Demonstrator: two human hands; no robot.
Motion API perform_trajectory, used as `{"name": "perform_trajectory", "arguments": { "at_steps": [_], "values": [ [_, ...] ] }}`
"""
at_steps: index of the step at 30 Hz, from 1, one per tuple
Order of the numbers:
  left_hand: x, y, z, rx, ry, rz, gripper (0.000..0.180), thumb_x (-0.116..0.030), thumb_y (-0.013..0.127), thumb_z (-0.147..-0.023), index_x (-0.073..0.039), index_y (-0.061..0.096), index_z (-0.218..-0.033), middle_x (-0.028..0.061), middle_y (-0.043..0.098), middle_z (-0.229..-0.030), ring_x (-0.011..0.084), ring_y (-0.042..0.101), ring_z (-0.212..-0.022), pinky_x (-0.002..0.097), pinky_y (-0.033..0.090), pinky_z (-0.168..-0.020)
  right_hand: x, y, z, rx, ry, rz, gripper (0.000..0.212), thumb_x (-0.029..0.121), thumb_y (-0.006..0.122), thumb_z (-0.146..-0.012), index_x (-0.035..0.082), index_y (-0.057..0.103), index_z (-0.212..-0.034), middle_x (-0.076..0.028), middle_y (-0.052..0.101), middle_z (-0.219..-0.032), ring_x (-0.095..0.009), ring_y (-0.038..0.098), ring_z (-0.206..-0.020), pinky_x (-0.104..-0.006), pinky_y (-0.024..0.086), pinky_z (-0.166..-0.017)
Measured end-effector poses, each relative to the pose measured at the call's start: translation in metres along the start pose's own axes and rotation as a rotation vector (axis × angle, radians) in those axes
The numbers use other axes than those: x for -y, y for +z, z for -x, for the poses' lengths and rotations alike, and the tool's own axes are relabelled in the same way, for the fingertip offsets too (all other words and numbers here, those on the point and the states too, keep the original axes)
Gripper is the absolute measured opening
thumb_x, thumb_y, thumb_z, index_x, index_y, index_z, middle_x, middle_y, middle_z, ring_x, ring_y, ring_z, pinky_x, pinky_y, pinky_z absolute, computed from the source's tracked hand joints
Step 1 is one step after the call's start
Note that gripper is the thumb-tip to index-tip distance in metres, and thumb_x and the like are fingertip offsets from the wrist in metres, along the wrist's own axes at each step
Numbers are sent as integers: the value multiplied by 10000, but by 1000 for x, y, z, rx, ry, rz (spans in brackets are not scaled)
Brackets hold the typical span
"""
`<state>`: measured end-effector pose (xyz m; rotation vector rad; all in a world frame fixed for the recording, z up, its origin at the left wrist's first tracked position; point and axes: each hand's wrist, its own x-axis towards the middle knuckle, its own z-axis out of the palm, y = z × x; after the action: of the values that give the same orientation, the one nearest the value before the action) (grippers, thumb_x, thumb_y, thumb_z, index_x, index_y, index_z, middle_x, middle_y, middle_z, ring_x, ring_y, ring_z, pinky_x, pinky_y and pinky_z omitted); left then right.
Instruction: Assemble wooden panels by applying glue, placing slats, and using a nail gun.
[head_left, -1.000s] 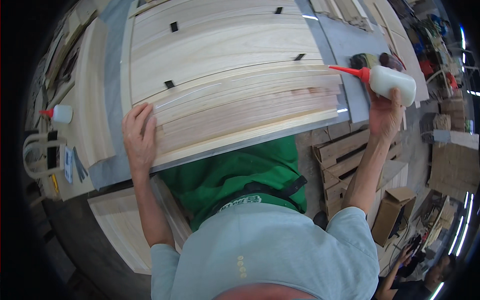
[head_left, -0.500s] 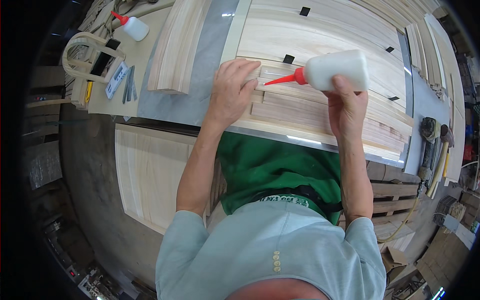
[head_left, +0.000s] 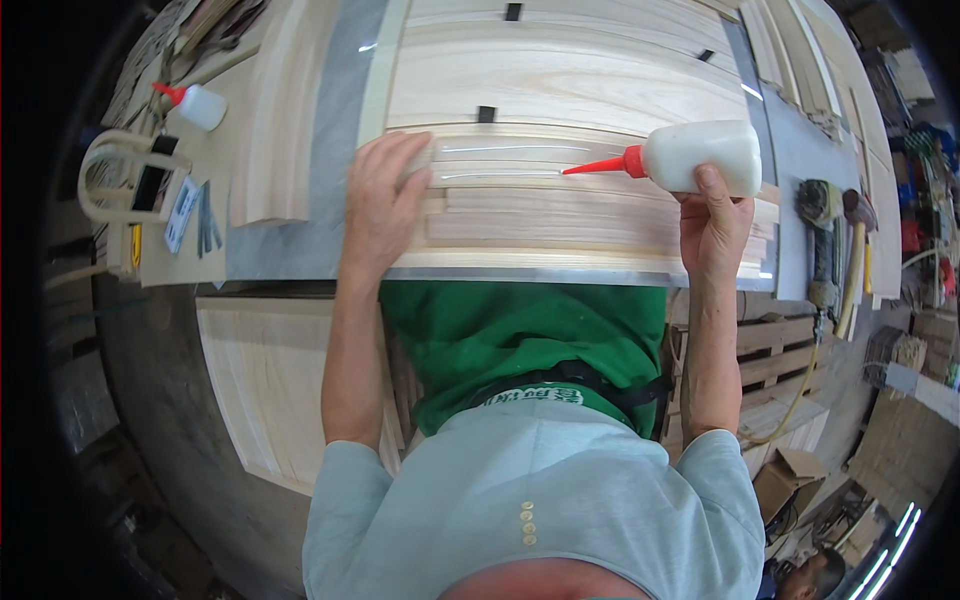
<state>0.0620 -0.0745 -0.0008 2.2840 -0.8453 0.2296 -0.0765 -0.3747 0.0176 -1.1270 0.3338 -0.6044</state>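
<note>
In my right hand point(head_left: 718, 215) is a white squeeze bottle point(head_left: 698, 150), tilted onto its side with its red nozzle pointing left. The nozzle tip meets the end of a thin white line of glue point(head_left: 500, 175) on a pale wooden strip. Another glue line point(head_left: 515, 149) runs along the strip just beyond. My left hand point(head_left: 385, 195) grips the left end of the wooden strip point(head_left: 470, 162), fingers over the far side and thumb nearer me. Closer to my body lie more wooden strips point(head_left: 560, 215), side by side.
Wide boards with black tabs point(head_left: 487, 114) lie beyond the strips. At left are stacked boards point(head_left: 275, 130), a second glue bottle point(head_left: 203, 107) and a wooden caddy point(head_left: 120, 175). A nail gun point(head_left: 822, 240) and a hammer point(head_left: 858, 215) lie right. A person point(head_left: 815, 575) shows at lower right.
The bottle has moved right along the strip, and the nearer glue line has grown behind its nozzle. My left hand stays at the strip's left end. The whole view has shifted.
</note>
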Motion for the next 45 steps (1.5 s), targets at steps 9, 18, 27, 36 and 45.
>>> {"name": "perform_trajectory", "arguments": {
  "at_steps": [9, 18, 27, 36, 45],
  "values": [
    [-6, -1, -1, 25, -46, -8, 336, -77, 615, -828, -44, 614, -1163, 138, 577, -1203, 297, 484, -1184, 380, 357, -1034, 46, -91, 3, -147, -175, 117, 434, 139, 704, -840, 13, 519, -1212, -93, 623, -1104, -231, 628, -1013, -399, 557, -839],
    [-11, -2, -1, 88, -105, 22, 338, -59, 582, -858, -46, 600, -1196, 131, 555, -1244, 276, 464, -1220, 361, 346, -1050, 96, -160, 2, -259, -314, 210, 436, 76, 681, -849, -1, 515, -1245, -104, 629, -1102, -216, 631, -993, -389, 562, -815],
    [-11, -2, 0, 67, -118, 5, 355, -62, 570, -869, -56, 590, -1223, 126, 542, -1266, 274, 464, -1221, 357, 343, -1055, 123, -172, 15, -341, -399, 224, 527, 114, 640, -887, 15, 411, -1351, -137, 566, -1215, -265, 592, -1086, -469, 543, -874],
    [-4, -2, 4, 49, -34, 108, 477, -75, 658, -768, -35, 562, -1234, 143, 547, -1238, 295, 474, -1200, 376, 354, -1040, 51, -57, 24, -112, -170, -101, 461, 144, 629, -893, -1, 439, -1287, -158, 562, -1224, -292, 581, -1107, -476, 534, -898],
    [-4, -11, 4, 96, 14, 33, 526, -144, 689, -772, -44, 542, -1267, 130, 530, -1267, 294, 453, -1221, 372, 341, -1047, -34, 72, 28, 150, 99, -145, 446, 149, 693, -852, 1, 488, -1220, -109, 597, -1105, -206, 618, -1000, -398, 551, -852]
  ]
}}
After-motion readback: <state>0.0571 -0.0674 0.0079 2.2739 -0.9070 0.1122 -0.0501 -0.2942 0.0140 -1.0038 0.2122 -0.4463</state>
